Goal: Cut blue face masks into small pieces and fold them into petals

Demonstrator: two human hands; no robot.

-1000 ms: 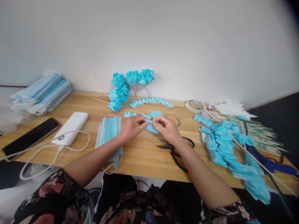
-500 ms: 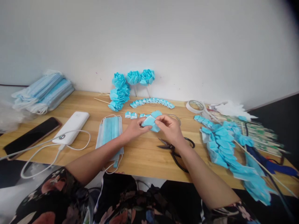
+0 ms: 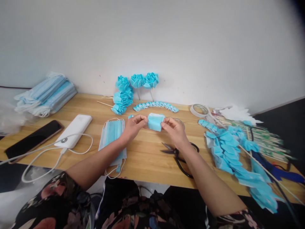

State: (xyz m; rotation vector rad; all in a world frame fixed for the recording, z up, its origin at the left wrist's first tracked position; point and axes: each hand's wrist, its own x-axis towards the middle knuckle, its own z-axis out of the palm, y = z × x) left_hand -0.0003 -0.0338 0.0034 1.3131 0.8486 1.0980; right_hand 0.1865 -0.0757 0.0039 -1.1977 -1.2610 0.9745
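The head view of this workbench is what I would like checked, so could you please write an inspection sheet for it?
Surface: wooden table, grain showing in front, crowded at the right.
Work items: small blue piece held between both hands; blue flowers on sticks near the wall; scissors with blades apart.
Clutter: phone, power bank and mask stack at the left.
Left hand: pinches the piece's left edge.
Right hand: pinches its right edge.
Cables: white cable plugged into the power bank, looping past the table's front edge.
Surroundings: pale wall, small marks; co-workers, nothing seen.
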